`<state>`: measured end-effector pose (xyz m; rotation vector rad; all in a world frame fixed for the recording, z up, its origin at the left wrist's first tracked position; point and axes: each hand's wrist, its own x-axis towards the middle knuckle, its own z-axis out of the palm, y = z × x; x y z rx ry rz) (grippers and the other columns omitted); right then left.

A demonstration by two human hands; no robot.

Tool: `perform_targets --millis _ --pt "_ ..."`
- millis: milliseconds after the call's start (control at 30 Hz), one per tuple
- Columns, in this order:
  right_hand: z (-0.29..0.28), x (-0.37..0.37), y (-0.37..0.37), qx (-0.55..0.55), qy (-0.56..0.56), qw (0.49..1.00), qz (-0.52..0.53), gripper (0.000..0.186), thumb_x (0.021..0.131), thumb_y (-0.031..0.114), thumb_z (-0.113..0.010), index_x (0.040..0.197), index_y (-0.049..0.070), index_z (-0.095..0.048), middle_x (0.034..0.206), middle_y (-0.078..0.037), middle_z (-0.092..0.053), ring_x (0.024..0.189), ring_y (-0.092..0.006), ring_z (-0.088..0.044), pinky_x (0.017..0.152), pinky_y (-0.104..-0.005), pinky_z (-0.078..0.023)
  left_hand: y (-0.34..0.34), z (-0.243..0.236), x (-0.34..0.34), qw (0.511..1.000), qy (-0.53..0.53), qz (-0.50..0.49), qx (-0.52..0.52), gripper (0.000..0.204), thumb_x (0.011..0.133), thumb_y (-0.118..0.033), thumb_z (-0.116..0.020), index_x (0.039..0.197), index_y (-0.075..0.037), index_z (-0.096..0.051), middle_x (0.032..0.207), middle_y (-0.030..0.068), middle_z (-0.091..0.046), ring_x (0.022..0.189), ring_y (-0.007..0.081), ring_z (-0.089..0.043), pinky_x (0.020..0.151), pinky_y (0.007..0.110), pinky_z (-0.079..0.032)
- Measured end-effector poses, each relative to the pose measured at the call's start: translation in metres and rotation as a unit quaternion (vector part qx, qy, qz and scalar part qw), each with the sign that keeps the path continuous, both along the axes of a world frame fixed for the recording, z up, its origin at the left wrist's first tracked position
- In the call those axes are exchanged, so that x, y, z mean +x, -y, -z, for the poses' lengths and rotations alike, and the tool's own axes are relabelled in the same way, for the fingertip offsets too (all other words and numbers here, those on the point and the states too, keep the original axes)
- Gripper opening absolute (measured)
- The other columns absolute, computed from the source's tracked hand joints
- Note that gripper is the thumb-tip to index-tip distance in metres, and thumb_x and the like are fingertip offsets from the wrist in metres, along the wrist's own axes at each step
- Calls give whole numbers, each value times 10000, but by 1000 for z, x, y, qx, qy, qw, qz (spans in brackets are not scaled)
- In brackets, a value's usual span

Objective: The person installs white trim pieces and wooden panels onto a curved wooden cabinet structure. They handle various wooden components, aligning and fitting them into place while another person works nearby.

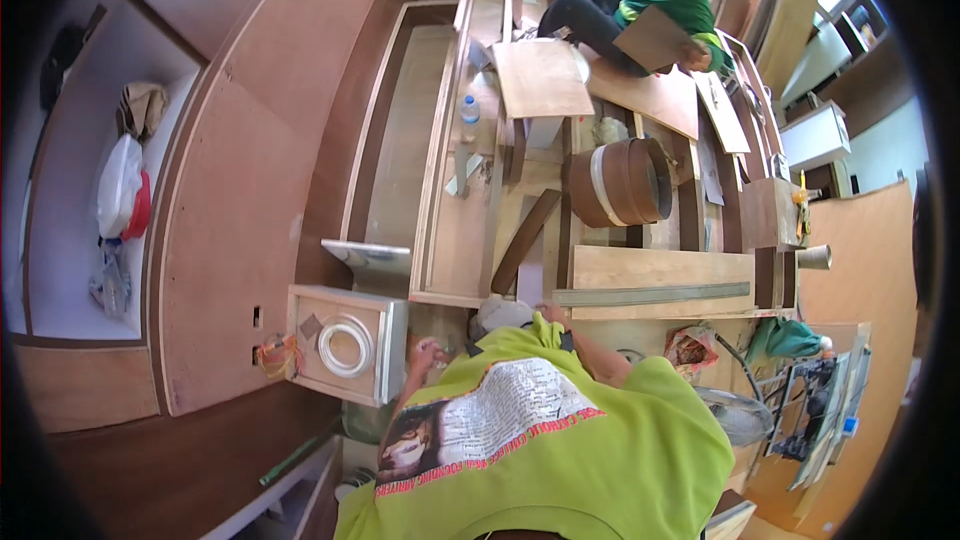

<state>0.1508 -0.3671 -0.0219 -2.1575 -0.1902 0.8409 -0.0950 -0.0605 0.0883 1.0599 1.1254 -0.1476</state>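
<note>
My left hand [428, 352], small in view and partly curled, hangs beside a pale wooden box [380, 348] topped with a white coil [345, 345]; whether it holds anything is unclear. My right hand [553, 314] is mostly hidden by my lime-green shirt [600, 440], near the lower edge of a long wooden cabinet frame [455, 295]. A plywood board [660, 267] with a metal strip lies on that frame, right of my right hand. Beyond it are a roll of brown edging [615, 180], a dark narrow strip [525, 240] and a small water bottle [470, 110].
A co-worker [660, 10] in green sits on the far frames, holding a brown panel [650, 37]. Tall cabinetry [230, 190] stands at left. At right are a metal fan [735, 415], a sliding saw table [820, 410], a large plywood sheet [860, 270] and leaning boards [800, 10].
</note>
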Motion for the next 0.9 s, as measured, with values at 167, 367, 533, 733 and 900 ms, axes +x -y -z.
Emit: perform_targets --millis 167,367,533,733,900 --pt "-46 42 -45 27 -125 992 -15 380 787 139 -577 1124 -33 -558 825 -111 -644 712 -176 -603 657 -279 -489 -26 -31 19 999 -12 -9 30 337 819 -153 -569 1137 -49 -531 860 35 -606 706 113 -605 589 219 -494" --pt "-60 96 -95 103 -154 981 51 398 809 150 -545 1152 -51 -523 807 -107 -636 702 -167 -604 631 -269 -487 -43 -41 39 999 14 -28 44 359 807 -209 -583 1122 -43 -538 879 27 -595 699 87 -579 549 207 -444" --pt "-103 97 -142 202 -169 957 118 415 787 130 -544 1128 -105 -514 796 -93 -613 690 -153 -572 612 -261 -467 -62 -38 37 998 4 -33 48 367 811 -209 -579 1125 -25 -530 883 36 -593 692 96 -569 571 217 -451" --pt "-113 88 -117 100 -222 963 113 410 803 131 -536 1191 1 -510 922 -107 -628 800 -181 -606 683 -278 -477 -98 -76 83 998 -3 28 50 358 801 -151 -583 1120 -1 -524 879 53 -590 686 95 -552 606 204 -451" --pt "-58 54 -63 137 -256 942 165 334 826 198 -536 1131 66 -570 978 -105 -633 874 -218 -610 748 -356 -488 -146 -90 120 990 47 24 133 346 809 -147 -573 1121 0 -538 875 45 -593 719 93 -563 603 196 -448"
